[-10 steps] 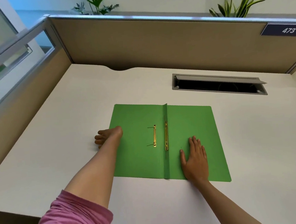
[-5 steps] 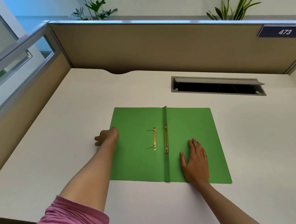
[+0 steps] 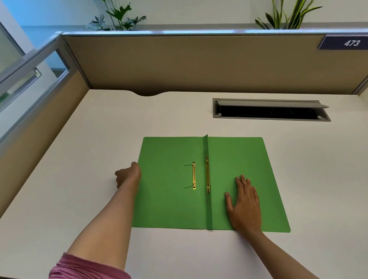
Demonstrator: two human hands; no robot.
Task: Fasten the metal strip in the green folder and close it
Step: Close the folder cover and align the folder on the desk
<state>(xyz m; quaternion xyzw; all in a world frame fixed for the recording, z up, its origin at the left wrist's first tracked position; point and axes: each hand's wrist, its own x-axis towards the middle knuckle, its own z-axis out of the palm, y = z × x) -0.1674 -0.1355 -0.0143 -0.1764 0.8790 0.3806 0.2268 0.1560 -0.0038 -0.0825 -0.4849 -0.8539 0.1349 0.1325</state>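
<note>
Two bare hands were at work on the thin green card folder [image 3: 174, 196], which lay open and flat near the front middle of the pale desk top [image 3: 72, 169]. The right hand [image 3: 244, 204] rested palm down on the right leaf, fingers spread and holding nothing, only pressing the card to the desk. The left hand [image 3: 128, 175] was at the outer edge of the left leaf; its fingers were bent, but I could not tell whether they had already pinched the edge or only touched it. On the left leaf, close to the fold, lay a short brass-coloured metal strip [image 3: 194, 175] with two thin prongs [image 3: 188, 165] pointing out to the left, and a second brass bar [image 3: 207, 174] sat against the raised spine [image 3: 209, 203]. The folder looked light and quite flexible, so I judged it would bend if lifted from one corner only and would slide easily on the smooth desk unless one palm held it. The metal parts seemed small, stiff in the bar but soft in the prongs, which probably fold with light finger pressure and may be a little sharp at the tips. A good hold for the strip would be at its two ends with the fingertips; for closing, the middle of the outer edge of the left leaf.
</note>
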